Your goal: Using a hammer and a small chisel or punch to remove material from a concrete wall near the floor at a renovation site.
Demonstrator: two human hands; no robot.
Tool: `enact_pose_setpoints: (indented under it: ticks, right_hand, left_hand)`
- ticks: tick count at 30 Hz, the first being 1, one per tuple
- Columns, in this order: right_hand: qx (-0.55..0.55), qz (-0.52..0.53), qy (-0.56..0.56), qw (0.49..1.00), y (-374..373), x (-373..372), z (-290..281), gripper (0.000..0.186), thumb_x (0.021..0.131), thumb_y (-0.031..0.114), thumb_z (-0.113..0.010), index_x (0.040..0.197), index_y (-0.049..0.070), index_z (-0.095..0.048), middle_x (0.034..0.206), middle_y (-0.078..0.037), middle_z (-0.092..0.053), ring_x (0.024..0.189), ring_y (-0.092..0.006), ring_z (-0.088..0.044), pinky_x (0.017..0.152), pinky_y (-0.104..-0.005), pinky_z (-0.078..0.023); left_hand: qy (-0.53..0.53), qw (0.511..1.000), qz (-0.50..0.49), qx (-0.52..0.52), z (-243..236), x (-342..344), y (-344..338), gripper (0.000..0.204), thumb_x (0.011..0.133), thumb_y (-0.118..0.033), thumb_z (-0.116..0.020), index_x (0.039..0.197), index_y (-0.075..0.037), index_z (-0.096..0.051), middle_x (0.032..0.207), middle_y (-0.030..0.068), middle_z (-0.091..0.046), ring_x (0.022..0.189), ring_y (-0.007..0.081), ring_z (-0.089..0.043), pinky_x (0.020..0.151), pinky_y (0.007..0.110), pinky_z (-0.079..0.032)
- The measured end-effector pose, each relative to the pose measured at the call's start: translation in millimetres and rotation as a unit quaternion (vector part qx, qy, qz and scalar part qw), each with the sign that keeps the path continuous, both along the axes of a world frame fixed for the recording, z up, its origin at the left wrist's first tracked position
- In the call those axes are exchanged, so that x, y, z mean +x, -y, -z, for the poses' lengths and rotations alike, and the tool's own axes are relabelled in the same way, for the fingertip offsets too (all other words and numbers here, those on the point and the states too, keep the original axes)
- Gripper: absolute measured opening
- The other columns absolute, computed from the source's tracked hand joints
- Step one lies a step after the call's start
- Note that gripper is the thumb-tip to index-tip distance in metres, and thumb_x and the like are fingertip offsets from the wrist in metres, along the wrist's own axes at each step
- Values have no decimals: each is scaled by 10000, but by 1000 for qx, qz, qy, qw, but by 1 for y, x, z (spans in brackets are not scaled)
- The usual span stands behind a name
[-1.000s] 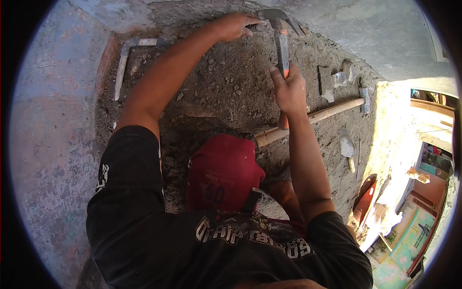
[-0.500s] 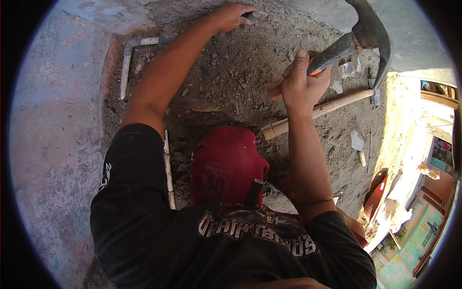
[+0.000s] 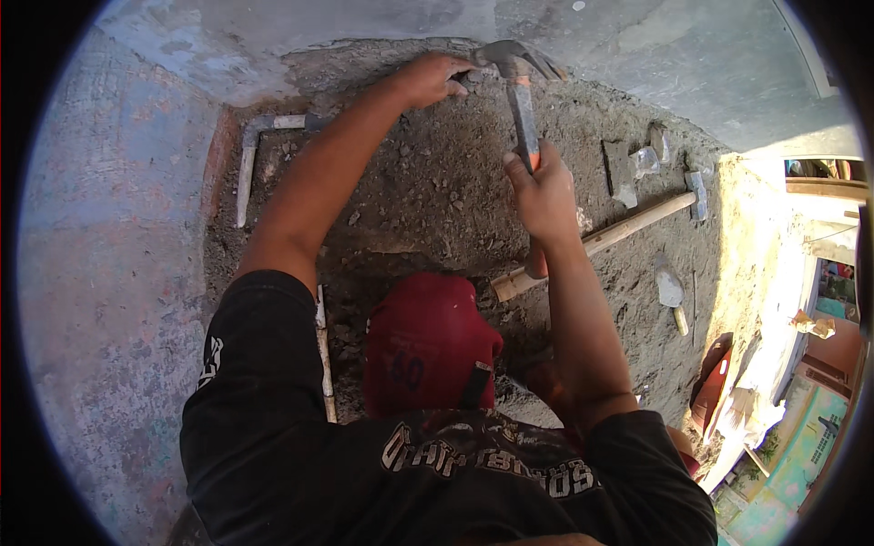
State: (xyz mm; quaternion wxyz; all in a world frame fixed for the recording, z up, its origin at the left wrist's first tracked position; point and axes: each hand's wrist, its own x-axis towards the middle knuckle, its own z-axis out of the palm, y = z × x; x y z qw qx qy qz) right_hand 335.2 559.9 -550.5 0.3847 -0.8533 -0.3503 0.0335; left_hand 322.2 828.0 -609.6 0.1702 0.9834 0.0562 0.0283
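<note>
My left hand [image 3: 428, 80] reaches up to the edge of the broken concrete and is closed round a small metal tool [image 3: 464, 76], mostly hidden by the fingers. My right hand [image 3: 543, 189] grips the orange handle of a claw hammer [image 3: 521, 100]. The hammer's steel head [image 3: 510, 55] sits right at the end of the tool in my left hand, touching or nearly so. Rubble and loose dirt [image 3: 437, 191] fill the dug-out patch under both arms. My red cap [image 3: 423, 341] and black shirt cover the lower middle.
A long wooden-handled tool [image 3: 596, 241] lies across the dirt to the right, with a trowel [image 3: 670, 289] and metal pieces [image 3: 622, 169] beyond it. A white pipe elbow [image 3: 248, 173] runs by the painted wall [image 3: 109, 255] on the left. A red object [image 3: 712, 391] lies lower right.
The hammer was lifted up and to the right half a second ago and has swung back down onto the tool in my left hand. My left hand stayed in place.
</note>
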Motion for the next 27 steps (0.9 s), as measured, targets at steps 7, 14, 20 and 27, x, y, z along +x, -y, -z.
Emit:
enact_pose_setpoints:
  ticks: [7, 14, 20, 27]
  right_hand:
    - [116, 65, -80, 988, 12, -7, 15, 198, 955, 198, -620, 938, 17, -542, 658, -49, -560, 596, -127, -554, 573, -325, -457]
    - [281, 88, -112, 949, 3, -38, -52, 221, 936, 218, -630, 987, 15, -558, 684, -38, -564, 599, -126, -532, 579, -315, -451]
    - [51, 4, -140, 989, -10, -14, -35, 158, 921, 135, -636, 983, 13, -557, 692, -24, -555, 610, -117, -542, 575, -297, -452]
    - [103, 55, -48, 992, 10, -14, 0, 123, 906, 76, -603, 982, 8, -534, 672, -30, -544, 588, -114, -560, 558, -283, -447]
  left_hand:
    - [-9, 995, 2, -96, -8, 22, 4, 569, 892, -337, -688, 1387, -107, -529, 1385, 155, -555, 1267, 344, -532, 1059, 475, -446]
    - [39, 998, -10, -46, 1, 16, -2, 607, 895, -356, -674, 1429, -135, -489, 1345, 122, -590, 1182, 331, -593, 1025, 488, -479]
    - [-2, 999, -31, -42, -13, 18, -24, 551, 895, -312, -686, 1374, -88, -533, 1358, 163, -571, 1262, 349, -533, 1063, 481, -446]
    - [14, 999, 4, -44, 0, 18, 4, 560, 887, -308, -694, 1390, -128, -528, 1376, 141, -562, 1286, 338, -512, 1093, 476, -416]
